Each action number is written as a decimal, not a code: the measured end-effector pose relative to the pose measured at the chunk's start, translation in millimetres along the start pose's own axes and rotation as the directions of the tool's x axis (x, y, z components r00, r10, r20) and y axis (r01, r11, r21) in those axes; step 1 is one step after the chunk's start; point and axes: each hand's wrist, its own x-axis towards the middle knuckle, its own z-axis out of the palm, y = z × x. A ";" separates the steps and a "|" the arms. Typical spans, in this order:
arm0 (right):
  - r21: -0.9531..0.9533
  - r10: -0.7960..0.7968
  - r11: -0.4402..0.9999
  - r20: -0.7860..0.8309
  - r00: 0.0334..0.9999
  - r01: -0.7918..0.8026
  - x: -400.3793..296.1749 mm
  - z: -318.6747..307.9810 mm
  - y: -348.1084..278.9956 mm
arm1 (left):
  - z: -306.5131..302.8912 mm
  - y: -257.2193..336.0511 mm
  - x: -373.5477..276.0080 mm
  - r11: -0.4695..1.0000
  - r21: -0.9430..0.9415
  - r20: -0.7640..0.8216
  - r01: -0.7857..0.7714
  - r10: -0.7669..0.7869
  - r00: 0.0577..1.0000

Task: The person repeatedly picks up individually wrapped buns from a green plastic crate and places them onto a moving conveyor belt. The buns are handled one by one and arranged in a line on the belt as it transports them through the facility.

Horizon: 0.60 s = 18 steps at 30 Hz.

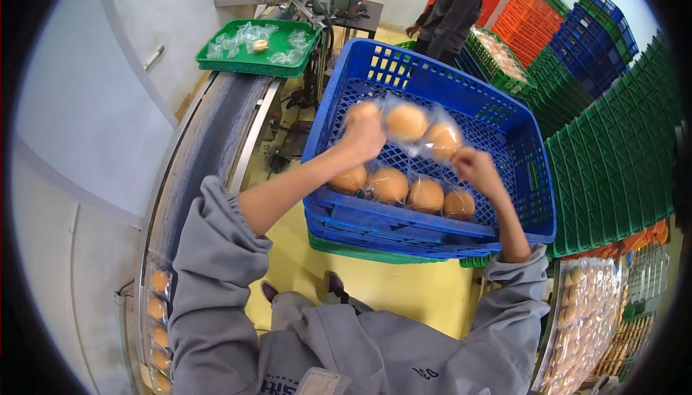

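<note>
Several round buns in clear plastic wrappers hang in a row between my two hands, over the inside of a blue plastic crate. My left hand grips the wrapper at the left end, its fingers partly covering a bun. At the right end, my right hand pinches the wrapper beside another bun. Both hands look slightly blurred. Along the crate's near wall lies a row of wrapped buns, below the held ones. The crate rests on a stack of other crates.
A conveyor belt runs along the left, carrying wrapped buns near me. Across its far end sits a green tray with a bun and plastic wrappers. Green crates stand at right, near packed buns. A person is beyond.
</note>
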 end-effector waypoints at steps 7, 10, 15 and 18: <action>-0.461 -0.178 0.882 -0.142 0.974 0.094 24.2 34.9 -78.7 | -65.9 10.0 -59.0 0.915 0.396 0.307 0.072 -0.206 0.929; -0.074 -0.261 0.965 -0.261 0.929 0.250 6.6 64.0 -173.1 | -121.0 31.4 -130.9 0.974 -0.132 -0.108 0.185 -0.199 0.974; 0.430 -0.718 0.602 -0.076 0.692 0.672 3.3 212.4 -305.7 | -150.1 -33.9 -299.5 0.758 -0.408 -0.371 0.508 -0.646 0.667; 0.672 -0.793 0.573 0.310 0.525 0.469 -2.6 363.3 -385.4 | -157.3 -73.9 -420.7 0.525 -0.497 -0.381 0.691 -0.847 0.370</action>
